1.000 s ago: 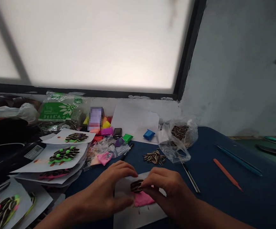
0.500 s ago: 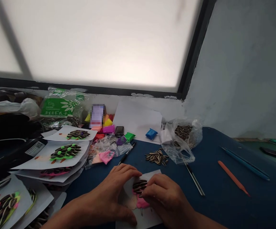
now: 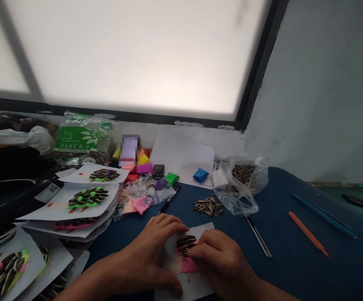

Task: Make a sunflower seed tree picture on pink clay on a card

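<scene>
A white paper card (image 3: 197, 288) lies in front of me, bearing a patch of pink clay (image 3: 188, 264) and a pale beige clay patch (image 3: 172, 264). Several striped sunflower seeds (image 3: 186, 241) are set in rows in the pink clay. My left hand (image 3: 152, 255) rests open at the card's left side, thumb and fingers spread around the clay. Over the right part of the clay, my right hand (image 3: 221, 259) is closed in a pinch at the lowest seed; its fingers hide much of that seed. Beyond the card lies a loose pile of sunflower seeds (image 3: 208, 205).
Finished-looking seed-and-clay cards (image 3: 106, 211) are stacked at left. Behind are clay packets (image 3: 172, 178), a phone (image 3: 129, 150) and a clear bag of seeds (image 3: 244, 173). A pen (image 3: 258, 236), an orange clay tool (image 3: 308, 234) and blue tweezers (image 3: 324, 215) lie at right.
The view has shifted slightly. My right hand's fingertips stay at the seeds in the pink clay with barely any movement, and my left hand keeps its place.
</scene>
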Demonstrator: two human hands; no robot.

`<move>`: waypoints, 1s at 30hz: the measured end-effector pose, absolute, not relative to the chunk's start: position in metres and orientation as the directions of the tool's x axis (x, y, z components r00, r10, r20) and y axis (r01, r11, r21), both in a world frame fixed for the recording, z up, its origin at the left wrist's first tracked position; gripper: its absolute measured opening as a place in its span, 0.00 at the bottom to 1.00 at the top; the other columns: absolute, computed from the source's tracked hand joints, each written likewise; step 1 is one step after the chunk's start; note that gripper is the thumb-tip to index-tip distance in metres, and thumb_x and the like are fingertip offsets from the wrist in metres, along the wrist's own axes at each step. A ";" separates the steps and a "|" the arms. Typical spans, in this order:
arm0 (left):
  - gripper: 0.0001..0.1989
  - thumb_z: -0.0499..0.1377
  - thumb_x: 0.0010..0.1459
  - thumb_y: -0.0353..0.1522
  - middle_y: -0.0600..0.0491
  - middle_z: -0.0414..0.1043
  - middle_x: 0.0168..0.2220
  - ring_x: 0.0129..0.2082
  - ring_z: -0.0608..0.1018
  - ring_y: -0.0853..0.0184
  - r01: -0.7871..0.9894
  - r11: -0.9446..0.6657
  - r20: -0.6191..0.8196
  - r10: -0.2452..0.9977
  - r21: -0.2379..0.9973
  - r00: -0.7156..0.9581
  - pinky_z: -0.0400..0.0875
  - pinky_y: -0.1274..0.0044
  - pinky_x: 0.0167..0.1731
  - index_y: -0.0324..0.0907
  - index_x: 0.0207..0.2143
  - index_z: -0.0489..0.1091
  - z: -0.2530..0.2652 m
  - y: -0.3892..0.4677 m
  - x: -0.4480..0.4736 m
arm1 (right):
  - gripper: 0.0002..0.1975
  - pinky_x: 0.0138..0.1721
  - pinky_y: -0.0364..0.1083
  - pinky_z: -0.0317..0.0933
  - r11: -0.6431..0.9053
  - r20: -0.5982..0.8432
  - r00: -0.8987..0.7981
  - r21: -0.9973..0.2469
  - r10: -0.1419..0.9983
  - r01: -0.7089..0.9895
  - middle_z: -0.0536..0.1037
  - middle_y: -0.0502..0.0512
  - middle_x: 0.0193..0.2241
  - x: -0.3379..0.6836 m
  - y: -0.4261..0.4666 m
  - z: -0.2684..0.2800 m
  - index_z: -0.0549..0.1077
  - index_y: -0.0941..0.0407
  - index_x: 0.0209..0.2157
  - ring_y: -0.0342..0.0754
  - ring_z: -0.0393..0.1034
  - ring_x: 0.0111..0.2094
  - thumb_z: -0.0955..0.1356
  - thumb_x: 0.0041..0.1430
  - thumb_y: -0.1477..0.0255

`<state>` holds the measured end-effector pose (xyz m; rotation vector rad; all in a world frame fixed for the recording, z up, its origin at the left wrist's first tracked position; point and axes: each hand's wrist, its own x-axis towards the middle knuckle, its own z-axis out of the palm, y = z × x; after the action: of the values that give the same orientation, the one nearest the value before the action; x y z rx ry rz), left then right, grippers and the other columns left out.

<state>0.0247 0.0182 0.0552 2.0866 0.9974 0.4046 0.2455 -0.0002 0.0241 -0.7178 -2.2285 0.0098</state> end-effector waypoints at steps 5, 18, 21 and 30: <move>0.36 0.73 0.45 0.37 0.48 0.65 0.57 0.58 0.64 0.50 0.514 -0.396 -0.034 0.767 0.761 0.641 0.60 0.60 0.59 0.44 0.56 0.69 0.054 0.019 0.024 | 0.16 0.29 0.42 0.59 0.837 0.679 -0.536 -0.226 0.502 0.498 0.74 0.54 0.25 0.245 -0.001 0.025 0.77 0.57 0.32 0.45 0.68 0.27 0.61 0.73 0.72; 0.35 0.72 0.45 0.38 0.48 0.67 0.56 0.57 0.66 0.50 0.507 -0.418 -0.010 0.764 0.754 0.645 0.61 0.59 0.59 0.45 0.56 0.69 0.052 0.020 0.024 | 0.20 0.28 0.42 0.56 0.839 0.674 -0.553 -0.193 0.490 0.508 0.72 0.53 0.24 0.244 -0.002 0.025 0.75 0.57 0.30 0.44 0.66 0.25 0.59 0.75 0.70; 0.35 0.72 0.45 0.38 0.48 0.67 0.56 0.58 0.66 0.49 0.496 -0.422 0.005 0.765 0.759 0.644 0.61 0.59 0.59 0.46 0.56 0.69 0.050 0.020 0.024 | 0.19 0.28 0.42 0.56 0.841 0.674 -0.560 -0.178 0.482 0.510 0.72 0.53 0.24 0.244 -0.003 0.025 0.76 0.57 0.31 0.44 0.65 0.25 0.59 0.74 0.70; 0.35 0.73 0.45 0.36 0.47 0.65 0.57 0.58 0.65 0.51 0.510 -0.410 -0.027 0.759 0.756 0.650 0.60 0.60 0.60 0.44 0.56 0.69 0.054 0.017 0.025 | 0.17 0.27 0.43 0.53 0.844 0.685 -0.566 -0.139 0.460 0.517 0.70 0.52 0.24 0.242 -0.002 0.022 0.74 0.58 0.29 0.44 0.62 0.25 0.61 0.72 0.74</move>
<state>0.0248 0.0174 0.0540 2.1001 0.9825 0.4155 0.2420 -0.0023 0.0215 -0.7070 -2.2620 -0.0984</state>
